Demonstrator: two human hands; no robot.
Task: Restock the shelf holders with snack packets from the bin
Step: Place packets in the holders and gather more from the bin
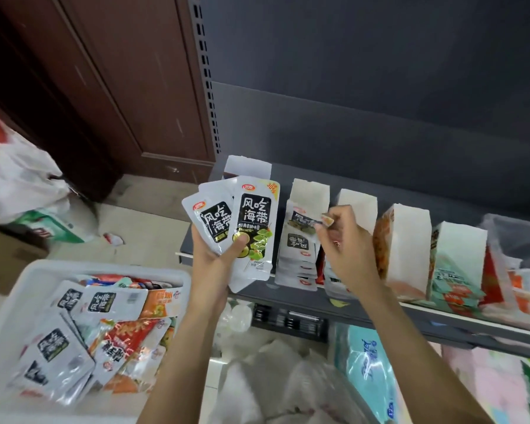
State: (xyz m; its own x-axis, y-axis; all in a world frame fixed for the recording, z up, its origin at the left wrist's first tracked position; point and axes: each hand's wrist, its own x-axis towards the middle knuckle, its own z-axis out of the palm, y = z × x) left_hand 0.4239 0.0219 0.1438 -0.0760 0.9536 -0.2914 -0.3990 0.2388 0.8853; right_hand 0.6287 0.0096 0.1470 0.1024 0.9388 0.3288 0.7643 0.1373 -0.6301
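Head view looks down on a dark shelf (364,304) carrying a row of white holders (409,240). Left hand (224,255) has its grip clamped on a fan of white-and-black snack packets (253,228), thumb pressed on the front one, just left of the holders. Right hand (346,249) pinches a single packet (303,223) between curled fingertips, over the second holder from the left, which already contains like packets. Near left, a white bin (28,280) holds mixed packets, well apart from the shelf.
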